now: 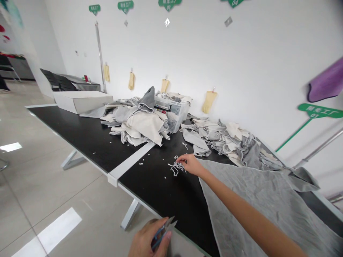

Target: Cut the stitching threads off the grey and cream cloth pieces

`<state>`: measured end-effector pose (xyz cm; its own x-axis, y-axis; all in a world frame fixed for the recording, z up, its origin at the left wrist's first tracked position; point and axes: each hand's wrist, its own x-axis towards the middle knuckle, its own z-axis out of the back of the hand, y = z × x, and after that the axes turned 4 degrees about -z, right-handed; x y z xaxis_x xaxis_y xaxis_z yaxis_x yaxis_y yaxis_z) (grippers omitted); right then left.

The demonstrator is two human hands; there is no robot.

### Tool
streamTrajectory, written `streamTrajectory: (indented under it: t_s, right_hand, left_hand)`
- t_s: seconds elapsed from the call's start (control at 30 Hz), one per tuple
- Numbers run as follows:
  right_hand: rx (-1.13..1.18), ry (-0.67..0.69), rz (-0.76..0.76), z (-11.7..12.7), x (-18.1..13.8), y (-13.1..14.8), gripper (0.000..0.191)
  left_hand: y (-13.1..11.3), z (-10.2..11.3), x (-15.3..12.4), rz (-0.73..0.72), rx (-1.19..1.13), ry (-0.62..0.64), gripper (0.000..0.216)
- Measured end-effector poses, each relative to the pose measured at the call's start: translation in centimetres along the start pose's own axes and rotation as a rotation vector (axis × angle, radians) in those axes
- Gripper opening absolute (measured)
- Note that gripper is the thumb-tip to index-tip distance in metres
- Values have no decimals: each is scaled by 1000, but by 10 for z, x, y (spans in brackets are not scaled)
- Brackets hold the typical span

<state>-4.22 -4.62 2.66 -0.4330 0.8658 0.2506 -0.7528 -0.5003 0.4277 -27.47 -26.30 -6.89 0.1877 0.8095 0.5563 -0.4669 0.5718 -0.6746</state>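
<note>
1. One long black table [88, 139] runs from the left of the frame to the lower right, and everything else lies on it.
2. Spread over the table's lower right part is a large wrinkled grey cloth [268, 200]; the person's right forearm crosses its left edge.
3. Two heaps of cut fabric sit behind it. The taller heap [139, 125] of grey and cream pieces is at the centre, and the flatter heap [227, 139] trails off to the right along the wall.
4. A flat white box [80, 100] stands at the upper left of the table with its lid closed, so its contents are hidden.
5. A clear plastic bin [178, 114] stands between the two heaps, touching the taller one. Pale cloth pieces are piled at its top; what lies deeper inside cannot be made out.
6. The right hand [190, 164] is just left of the grey cloth's corner, its fingertips pinched together on the thread scraps.
7. The left hand [146, 241] is at the bottom edge of the frame, off the table's near edge, fingers clenched around the snips.
8. The snips [164, 230] have a blue grip and point up and to the right.
9. The thread scraps [176, 167] form a small pale tuft on bare table, with loose bits scattered near it.
</note>
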Motion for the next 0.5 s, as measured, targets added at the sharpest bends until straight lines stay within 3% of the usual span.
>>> streamTrajectory:
  t_s: [0.13, 0.3, 0.37, 0.5]
  right_hand:
    - [-124, 41, 71, -5, 8, 8, 27]
    - [-74, -83, 30, 4, 1, -9, 30]
    - [-50, -183, -60, 11, 0, -28, 33]
    - [-115, -316, -389, 24, -1, -76, 28]
  left_hand:
    - [0, 3, 0, 4, -13, 1, 27]
    - [1, 13, 5, -21, 22, 71, 26]
    - [3, 12, 4, -26, 18, 75, 27]
    - [9, -2, -6, 25, 1, 9, 29]
